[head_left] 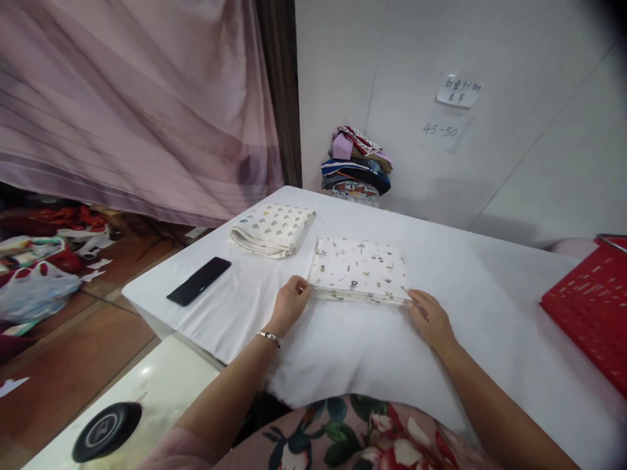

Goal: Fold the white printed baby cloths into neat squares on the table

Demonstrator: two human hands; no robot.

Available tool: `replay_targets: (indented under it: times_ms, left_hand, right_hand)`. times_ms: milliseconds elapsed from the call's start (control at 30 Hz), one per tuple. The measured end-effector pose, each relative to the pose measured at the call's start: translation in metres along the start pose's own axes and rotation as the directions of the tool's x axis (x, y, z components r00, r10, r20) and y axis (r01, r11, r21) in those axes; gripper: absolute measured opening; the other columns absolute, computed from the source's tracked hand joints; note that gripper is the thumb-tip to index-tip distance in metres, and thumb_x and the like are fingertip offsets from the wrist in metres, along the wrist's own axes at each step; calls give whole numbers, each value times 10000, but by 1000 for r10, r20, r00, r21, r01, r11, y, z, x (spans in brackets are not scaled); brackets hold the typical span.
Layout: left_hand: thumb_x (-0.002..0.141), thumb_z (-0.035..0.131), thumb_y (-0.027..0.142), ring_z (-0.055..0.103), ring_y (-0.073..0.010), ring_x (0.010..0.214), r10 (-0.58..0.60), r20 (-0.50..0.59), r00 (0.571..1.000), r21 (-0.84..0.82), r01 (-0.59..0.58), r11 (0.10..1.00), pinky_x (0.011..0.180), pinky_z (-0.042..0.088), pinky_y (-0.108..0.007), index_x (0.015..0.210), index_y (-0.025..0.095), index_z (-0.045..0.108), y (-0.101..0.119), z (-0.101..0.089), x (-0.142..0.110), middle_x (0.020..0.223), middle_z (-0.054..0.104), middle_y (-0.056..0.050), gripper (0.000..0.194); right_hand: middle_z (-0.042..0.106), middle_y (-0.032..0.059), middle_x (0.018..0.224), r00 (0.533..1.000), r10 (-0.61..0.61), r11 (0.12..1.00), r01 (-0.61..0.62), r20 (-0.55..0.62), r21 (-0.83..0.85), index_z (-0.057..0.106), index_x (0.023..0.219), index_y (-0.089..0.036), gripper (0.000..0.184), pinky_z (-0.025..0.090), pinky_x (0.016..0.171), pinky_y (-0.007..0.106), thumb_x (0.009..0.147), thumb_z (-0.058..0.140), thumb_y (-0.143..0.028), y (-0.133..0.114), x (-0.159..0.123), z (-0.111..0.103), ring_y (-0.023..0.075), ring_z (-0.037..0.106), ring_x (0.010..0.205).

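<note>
A white cloth with small printed figures [360, 264] lies folded into a flat rectangle on the white-covered table [337, 346]. At its near left corner, my left hand [292, 299] has its fingers closed on the edge. My right hand [431, 316] pinches the near right corner in the same way. Several layers show along the near fold between the two hands. Beyond my left hand rests a second folded cloth [274, 228], cream with grey and yellow prints, its rounded fold toward the left.
A black phone [199, 281] lies on the table's left side. At the right edge stands a red plastic basket [590, 307]. Stacked folded fabrics [356, 163] stand by the wall behind. A black round lid [108, 431] is at lower left; bags [36, 290] lie on the floor.
</note>
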State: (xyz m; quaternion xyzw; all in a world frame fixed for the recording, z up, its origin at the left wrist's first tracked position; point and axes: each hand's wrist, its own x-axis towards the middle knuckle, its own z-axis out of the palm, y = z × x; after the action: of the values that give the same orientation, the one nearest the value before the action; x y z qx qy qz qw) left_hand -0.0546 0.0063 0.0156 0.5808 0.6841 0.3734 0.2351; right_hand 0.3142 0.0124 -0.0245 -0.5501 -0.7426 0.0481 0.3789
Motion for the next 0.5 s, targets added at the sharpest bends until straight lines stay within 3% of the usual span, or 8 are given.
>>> replay_targets:
  times_ms: [133,333,500]
  left_hand:
    - [749,551,384,512,-112,533,-58,48,997,-25,59,998,489,370,-221,797,209,547,6,5,-4,623,571,38,182]
    - [720,487,219,547,-125,624,47,-41,998,-48,-49,998,600,418,-244,736,200,562,-1,5,0,670,598,23,79]
    - [719,513,259,541,-127,592,-9,-68,998,-9,8,1000,560,410,-245,781,211,585,-9,1,0,673,600,23,107]
  right_hand:
    - [605,69,1144,998,49,997,-51,32,62,633,1073,-224,304,517,845,375,870,469,-381,2,0,2,216,577,1032]
    - [613,64,1135,999,35,997,-37,32,71,652,1027,-227,286,484,906,402,881,442,-353,3,2,2,213,585,1023]
    - [616,66,1123,998,42,995,-45,39,88,651,1012,-226,279,499,877,399,880,441,-354,3,2,2,217,589,1010]
